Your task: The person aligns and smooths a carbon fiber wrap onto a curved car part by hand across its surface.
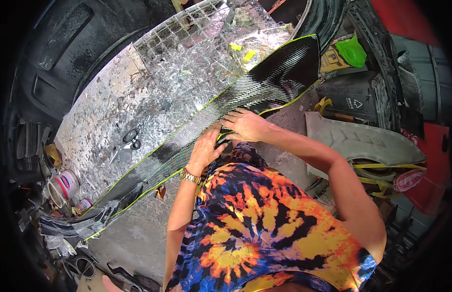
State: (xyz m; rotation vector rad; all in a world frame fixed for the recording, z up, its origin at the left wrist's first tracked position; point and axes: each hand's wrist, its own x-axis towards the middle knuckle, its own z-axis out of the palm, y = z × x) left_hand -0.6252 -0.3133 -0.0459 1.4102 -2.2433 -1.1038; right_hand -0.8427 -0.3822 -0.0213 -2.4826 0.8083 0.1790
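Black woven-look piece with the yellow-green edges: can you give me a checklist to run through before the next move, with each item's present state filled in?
1. Both hands on the piece: ok; the left hand and right hand touch the black woven-look piece near its middle.
2. Scissors clear of the piece: ok; the scissors lie apart from it on the worktable.
3. Work surface clean: not ok; it is stained, with yellow scraps lying on it.
4. Left wrist bare: not ok; it wears a metal wristband.
5. Gloves on: not ok; both hands are bare.
6. Underside of the piece undamaged: cannot tell; it is hidden.
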